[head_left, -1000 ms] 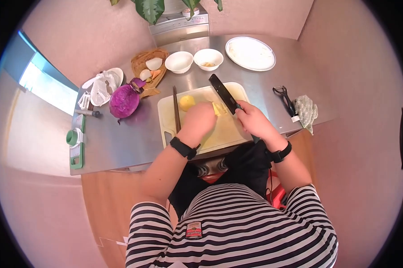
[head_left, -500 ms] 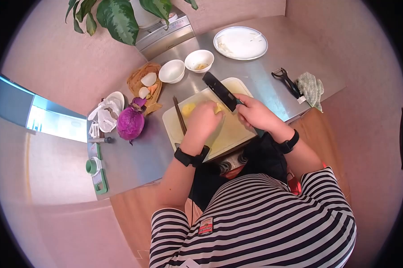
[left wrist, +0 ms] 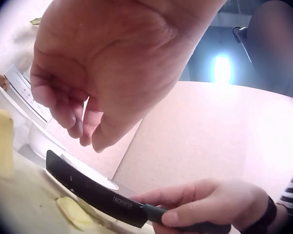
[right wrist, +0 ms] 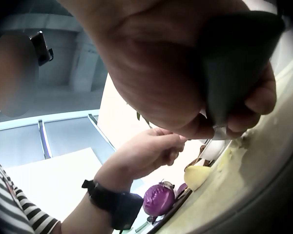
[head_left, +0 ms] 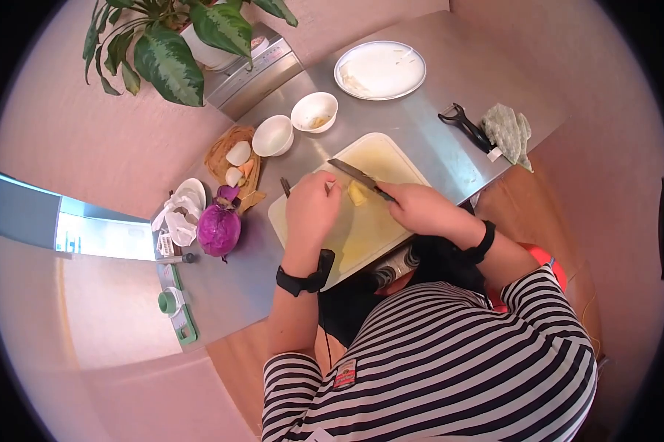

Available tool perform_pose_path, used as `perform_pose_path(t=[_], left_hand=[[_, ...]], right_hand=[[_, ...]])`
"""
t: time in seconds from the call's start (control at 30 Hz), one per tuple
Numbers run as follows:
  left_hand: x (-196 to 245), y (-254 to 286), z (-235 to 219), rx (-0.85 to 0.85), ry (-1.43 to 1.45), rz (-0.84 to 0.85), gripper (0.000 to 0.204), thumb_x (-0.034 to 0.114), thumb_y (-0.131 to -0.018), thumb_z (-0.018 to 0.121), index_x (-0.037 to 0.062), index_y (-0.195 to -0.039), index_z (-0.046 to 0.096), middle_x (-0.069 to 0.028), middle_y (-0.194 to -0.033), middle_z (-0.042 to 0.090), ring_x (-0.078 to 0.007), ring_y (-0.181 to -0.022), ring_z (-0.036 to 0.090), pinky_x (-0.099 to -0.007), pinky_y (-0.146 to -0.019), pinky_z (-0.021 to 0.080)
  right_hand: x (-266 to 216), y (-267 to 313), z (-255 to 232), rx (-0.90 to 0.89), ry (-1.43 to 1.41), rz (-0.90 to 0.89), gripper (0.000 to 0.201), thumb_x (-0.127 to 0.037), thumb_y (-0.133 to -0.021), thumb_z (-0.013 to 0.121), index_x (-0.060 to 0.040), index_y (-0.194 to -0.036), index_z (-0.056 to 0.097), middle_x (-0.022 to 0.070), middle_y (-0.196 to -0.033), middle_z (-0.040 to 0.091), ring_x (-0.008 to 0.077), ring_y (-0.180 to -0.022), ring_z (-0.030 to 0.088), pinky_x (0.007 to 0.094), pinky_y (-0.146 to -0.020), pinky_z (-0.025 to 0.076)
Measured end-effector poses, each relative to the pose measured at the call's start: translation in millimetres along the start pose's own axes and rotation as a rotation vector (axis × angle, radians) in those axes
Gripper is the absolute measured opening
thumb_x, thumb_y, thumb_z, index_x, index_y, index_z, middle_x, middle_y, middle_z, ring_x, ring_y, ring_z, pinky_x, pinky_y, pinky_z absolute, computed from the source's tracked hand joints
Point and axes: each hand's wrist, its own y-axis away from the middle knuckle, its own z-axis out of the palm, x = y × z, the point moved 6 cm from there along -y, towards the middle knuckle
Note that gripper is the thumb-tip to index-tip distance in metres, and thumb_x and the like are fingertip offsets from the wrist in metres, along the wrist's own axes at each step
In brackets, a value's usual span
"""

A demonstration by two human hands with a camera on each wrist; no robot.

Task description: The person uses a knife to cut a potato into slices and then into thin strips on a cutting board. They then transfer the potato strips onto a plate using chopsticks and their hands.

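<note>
My right hand (head_left: 424, 208) grips the dark handle (right wrist: 229, 73) of a kitchen knife (left wrist: 95, 192). The black blade slants over the cutting board (head_left: 380, 228), close beside cut pieces of peeled yellow potato (head_left: 357, 193). My left hand (head_left: 311, 210) is raised above the board's left half. Its fingers are loosely bent toward the thumb, and nothing shows between them in the left wrist view. A larger potato piece (right wrist: 198, 176) stands on the board near the left hand, hidden by that hand in the head view. Dark chopsticks (head_left: 285, 186) lie mostly behind it.
Left of the board sit a purple cabbage (head_left: 219, 230), a basket (head_left: 218, 158) with vegetable pieces, and a green-and-white slicer (head_left: 177, 306). Behind are two white bowls (head_left: 273, 136) and an oval plate (head_left: 380, 70). A peeler (head_left: 468, 129) and cloth (head_left: 506, 132) lie right.
The left hand has lifted off the potato and moved left. The knife has turned, its blade now seen edge-on from above. The head view has swung round.
</note>
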Motion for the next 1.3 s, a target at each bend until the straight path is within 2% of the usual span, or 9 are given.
perform_pose_path(t=[0.23,0.37,0.47,0.57,0.77,0.83,0.97,1.1,1.3], left_hand=[[23,-15,11,-0.097,-0.069,0.266,0.019,0.019,-0.076,0.075,0.0044,-0.085,0.066,-0.0116,-0.078,0.061,-0.0324,-0.078,0.062,-0.0429,-0.069,0.048],[38,-21,31,-0.236,-0.267,0.391,0.02,0.018,-0.07,0.078,0.0056,-0.079,0.066,-0.0104,-0.077,0.061,-0.0319,-0.077,0.062,-0.0431,-0.067,0.048],[45,-27,50,-0.301,-0.346,0.486,0.018,0.02,-0.073,0.076,0.0066,-0.079,0.066,-0.0093,-0.078,0.061,-0.0309,-0.079,0.063,-0.0424,-0.068,0.047],[49,-29,60,-0.26,-0.386,0.565,0.014,0.019,-0.073,0.075,0.0093,-0.077,0.065,-0.0074,-0.077,0.061,-0.0297,-0.078,0.063,-0.0428,-0.068,0.045],[34,-44,70,-0.202,-0.517,0.557,0.013,0.018,-0.075,0.073,0.0113,-0.076,0.062,-0.006,-0.078,0.061,-0.029,-0.081,0.063,-0.0435,-0.069,0.043],[34,-44,66,-0.216,-0.465,0.541,0.013,0.018,-0.075,0.074,0.0114,-0.076,0.063,-0.0056,-0.079,0.061,-0.0291,-0.082,0.063,-0.0437,-0.07,0.044],[33,-42,53,-0.337,-0.435,0.438,0.013,0.02,-0.075,0.075,0.0118,-0.079,0.066,-0.0047,-0.081,0.061,-0.0293,-0.085,0.063,-0.0446,-0.071,0.044],[24,-43,48,-0.324,-0.456,0.413,0.014,0.021,-0.074,0.076,0.0124,-0.081,0.069,-0.0047,-0.081,0.062,-0.0296,-0.085,0.062,-0.0448,-0.071,0.044],[30,-48,62,-0.298,-0.537,0.537,0.009,0.02,-0.08,0.07,0.0113,-0.083,0.071,-0.0066,-0.081,0.063,-0.0308,-0.084,0.063,-0.0449,-0.069,0.046]], right_hand=[[-2,13,24,0.122,0.046,-0.018,0.03,-0.013,-0.086,0.056,0.0007,-0.111,0.048,0.0215,-0.089,0.067,0.0417,-0.08,0.065,0.0517,-0.071,0.05],[1,12,31,0.117,0.073,-0.025,0.025,-0.013,-0.085,0.057,0.0007,-0.104,0.048,0.0213,-0.085,0.066,0.0412,-0.077,0.065,0.0517,-0.067,0.05],[1,14,32,0.188,0.048,-0.102,0.025,-0.012,-0.085,0.058,0.0016,-0.103,0.048,0.0207,-0.081,0.065,0.0408,-0.075,0.065,0.0506,-0.065,0.05],[3,14,34,0.231,0.044,-0.125,0.026,-0.013,-0.084,0.059,0.002,-0.103,0.048,0.0197,-0.078,0.065,0.0404,-0.073,0.065,0.0498,-0.065,0.051],[6,13,35,0.231,0.034,-0.124,0.027,-0.013,-0.084,0.061,0.002,-0.102,0.048,0.0187,-0.075,0.065,0.0393,-0.07,0.065,0.0497,-0.062,0.051],[9,12,36,0.144,0.037,-0.037,0.029,-0.016,-0.085,0.065,-0.004,-0.105,0.048,0.0163,-0.086,0.066,0.0375,-0.08,0.066,0.0478,-0.068,0.05],[10,15,36,0.163,0.023,-0.04,0.029,-0.017,-0.085,0.066,-0.0039,-0.104,0.048,0.0159,-0.084,0.065,0.0373,-0.08,0.065,0.0476,-0.066,0.05],[10,16,36,0.18,0.014,-0.053,0.029,-0.017,-0.085,0.066,-0.0042,-0.103,0.048,0.0155,-0.082,0.065,0.0376,-0.077,0.065,0.0475,-0.065,0.05],[11,15,37,0.196,0.002,-0.072,0.028,-0.017,-0.085,0.066,-0.0044,-0.103,0.049,0.0155,-0.081,0.065,0.0377,-0.076,0.065,0.0477,-0.064,0.05]])
